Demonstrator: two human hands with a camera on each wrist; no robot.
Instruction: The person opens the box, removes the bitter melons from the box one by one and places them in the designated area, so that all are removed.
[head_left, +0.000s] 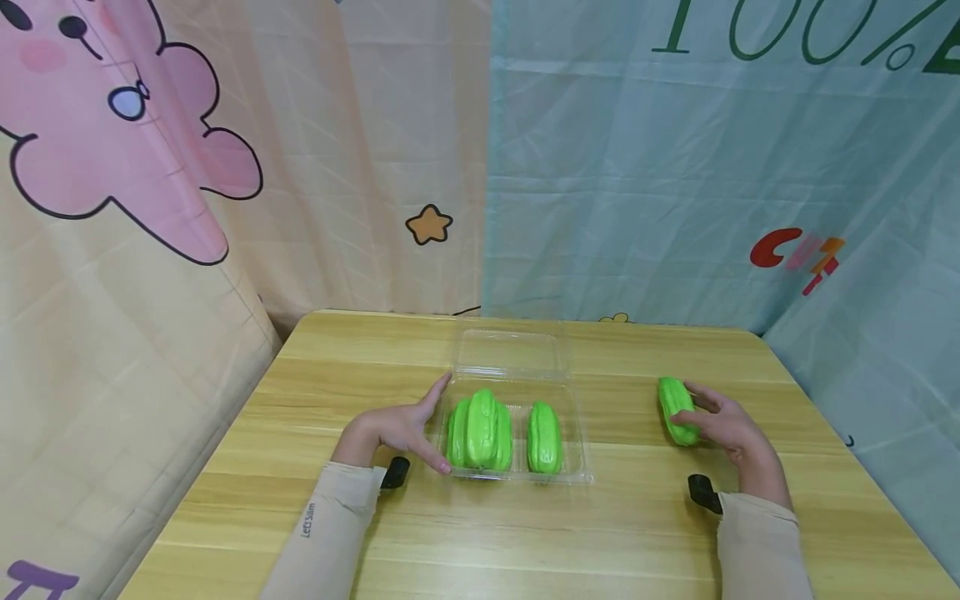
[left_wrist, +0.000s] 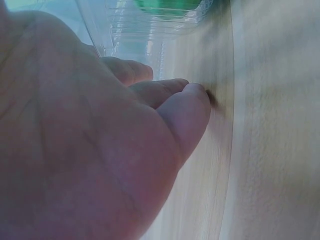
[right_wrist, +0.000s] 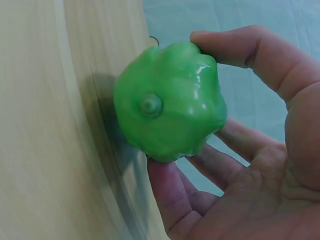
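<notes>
While the left hand (head_left: 401,432) rests straight-fingered against the clear tray (head_left: 577,467), right of it the right hand (head_left: 731,433) pinches a green fruit (head_left: 675,408), bare table (head_left: 630,533) between.

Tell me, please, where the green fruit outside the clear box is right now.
In the head view the loose green fruit lies on the table's right side, pinched by the right hand, apart from the clear box.

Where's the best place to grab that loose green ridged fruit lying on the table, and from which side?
Take the green fruit across its ridged middle, from its right side, as the right hand does: it lies lengthwise on the table, and the ridges likely give thumb and fingers purchase.
</notes>
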